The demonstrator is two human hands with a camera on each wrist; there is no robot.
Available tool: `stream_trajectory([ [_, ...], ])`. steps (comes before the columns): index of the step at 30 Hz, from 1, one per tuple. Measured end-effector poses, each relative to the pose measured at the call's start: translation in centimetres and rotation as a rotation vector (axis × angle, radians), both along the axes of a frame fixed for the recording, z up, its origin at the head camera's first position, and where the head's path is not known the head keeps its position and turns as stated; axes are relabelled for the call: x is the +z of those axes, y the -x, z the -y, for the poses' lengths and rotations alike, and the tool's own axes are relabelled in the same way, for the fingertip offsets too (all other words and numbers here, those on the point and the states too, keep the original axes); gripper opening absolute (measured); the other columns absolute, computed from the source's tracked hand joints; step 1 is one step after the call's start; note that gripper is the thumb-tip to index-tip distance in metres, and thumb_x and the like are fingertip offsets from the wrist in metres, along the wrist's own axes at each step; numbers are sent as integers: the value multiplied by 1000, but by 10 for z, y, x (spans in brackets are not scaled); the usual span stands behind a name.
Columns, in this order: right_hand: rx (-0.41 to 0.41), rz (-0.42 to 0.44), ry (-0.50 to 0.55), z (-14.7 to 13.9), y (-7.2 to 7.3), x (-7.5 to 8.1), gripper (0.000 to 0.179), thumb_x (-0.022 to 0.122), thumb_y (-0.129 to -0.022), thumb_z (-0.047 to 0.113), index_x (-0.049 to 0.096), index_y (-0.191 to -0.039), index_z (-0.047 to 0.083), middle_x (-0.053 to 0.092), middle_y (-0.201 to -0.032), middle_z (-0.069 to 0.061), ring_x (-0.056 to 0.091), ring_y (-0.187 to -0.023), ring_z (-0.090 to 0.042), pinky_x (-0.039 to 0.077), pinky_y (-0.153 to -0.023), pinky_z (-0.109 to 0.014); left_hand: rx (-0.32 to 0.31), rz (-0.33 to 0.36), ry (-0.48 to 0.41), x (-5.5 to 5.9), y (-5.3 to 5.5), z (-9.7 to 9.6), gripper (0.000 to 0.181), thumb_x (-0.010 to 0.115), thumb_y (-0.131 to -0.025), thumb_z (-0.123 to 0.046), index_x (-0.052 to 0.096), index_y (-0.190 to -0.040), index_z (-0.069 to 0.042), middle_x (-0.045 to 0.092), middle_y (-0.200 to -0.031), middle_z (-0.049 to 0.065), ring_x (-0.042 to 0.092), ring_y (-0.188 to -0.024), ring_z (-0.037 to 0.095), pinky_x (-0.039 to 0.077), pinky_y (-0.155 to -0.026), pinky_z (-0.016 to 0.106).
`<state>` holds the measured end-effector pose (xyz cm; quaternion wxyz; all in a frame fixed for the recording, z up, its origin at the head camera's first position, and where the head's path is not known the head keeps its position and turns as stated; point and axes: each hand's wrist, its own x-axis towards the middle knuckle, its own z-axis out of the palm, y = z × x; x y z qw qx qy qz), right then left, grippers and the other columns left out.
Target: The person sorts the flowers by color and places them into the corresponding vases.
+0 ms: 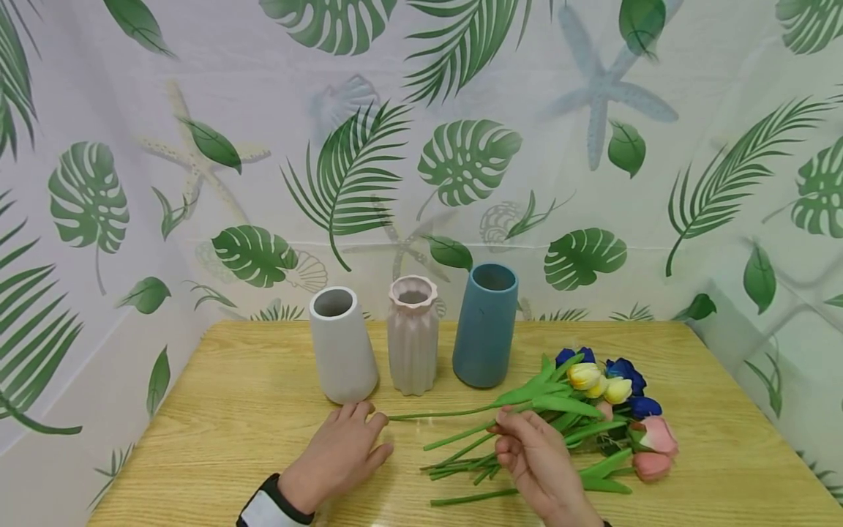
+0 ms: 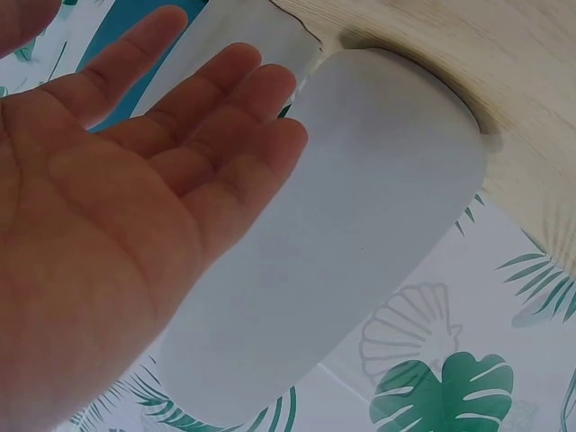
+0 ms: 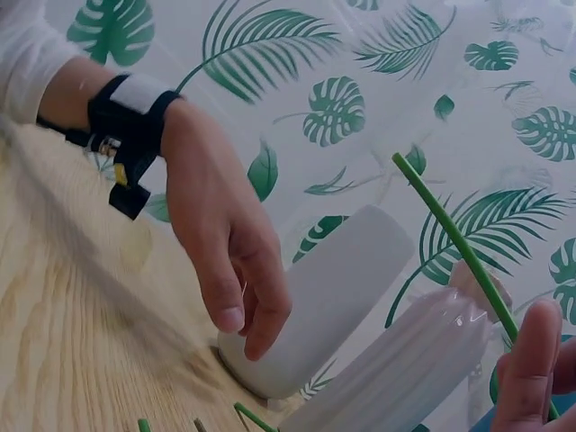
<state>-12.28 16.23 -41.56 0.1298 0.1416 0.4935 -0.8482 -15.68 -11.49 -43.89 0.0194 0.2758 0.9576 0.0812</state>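
Observation:
My left hand (image 1: 349, 450) is by the base of the white vase (image 1: 342, 348), its fingers loosely extended and holding nothing. In the left wrist view the open palm (image 2: 99, 225) faces the camera beside that vase. My right hand (image 1: 536, 457) pinches a green flower stem (image 3: 459, 238) between thumb and finger; which bloom it carries is hard to tell. Under and beyond that hand lies a bunch of flowers: yellow-white tulips (image 1: 585, 376), blue blooms (image 1: 626, 375) and pink ones (image 1: 657, 437). One long stem (image 1: 435, 414) reaches left toward my left fingertips.
Behind the hands stand a pale pink fluted vase (image 1: 413, 344) and a blue vase (image 1: 487, 329), in a row with the white one. They are on a wooden table (image 1: 217, 410). A leaf-printed cloth (image 1: 461, 88) hangs behind the table.

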Motion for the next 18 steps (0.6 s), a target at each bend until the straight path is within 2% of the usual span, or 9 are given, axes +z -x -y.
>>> stream_trajectory([
  [2, -59, -3, -35, 3, 0, -2, 11, 51, -102, 9, 49, -113, 9, 63, -83, 2, 57, -55, 1, 48, -54, -13, 0, 4, 0, 0, 0, 0, 33, 61, -98, -36, 63, -117, -9, 58, -118, 12, 53, -110, 31, 47, -91, 49],
  [5, -128, -3, -65, 6, 0, -3, 3, 55, -101, 9, 52, -102, 11, 63, -79, 1, 58, -53, -2, 48, -53, -15, 3, 4, -1, 0, 1, 0, 33, 61, -98, -36, 63, -117, -9, 58, -118, 12, 54, -110, 31, 47, -91, 49],
  [9, -162, 23, -110, 9, 2, -5, 9, 59, -100, 14, 53, -95, 10, 65, -77, 1, 61, -56, -4, 52, -57, -18, 4, 11, 3, 1, 1, 1, 34, 61, -98, -36, 63, -118, -9, 58, -118, 11, 54, -110, 31, 47, -90, 49],
  [11, -152, 25, -137, 9, 2, -7, 8, 58, -101, 15, 55, -101, 8, 67, -78, 1, 63, -58, -5, 54, -60, -19, 6, 19, 1, 1, 2, 1, 34, 61, -98, -36, 63, -119, -9, 58, -118, 11, 53, -110, 31, 47, -90, 50],
  [15, -121, 2, -170, 10, 3, -12, 24, 50, -105, 17, 55, -122, 1, 70, -86, -1, 66, -63, -5, 56, -64, -20, 22, 39, -5, 1, 2, 1, 34, 60, -99, -36, 62, -120, -9, 58, -120, 12, 54, -112, 31, 48, -89, 50],
  [18, -111, -12, -167, 9, 4, -14, 29, 46, -106, 16, 52, -130, 1, 71, -91, -1, 67, -66, -5, 56, -67, -21, 35, 56, -11, 2, 4, 2, 35, 60, -99, -36, 62, -121, -9, 59, -122, 14, 54, -113, 32, 49, -87, 50],
])
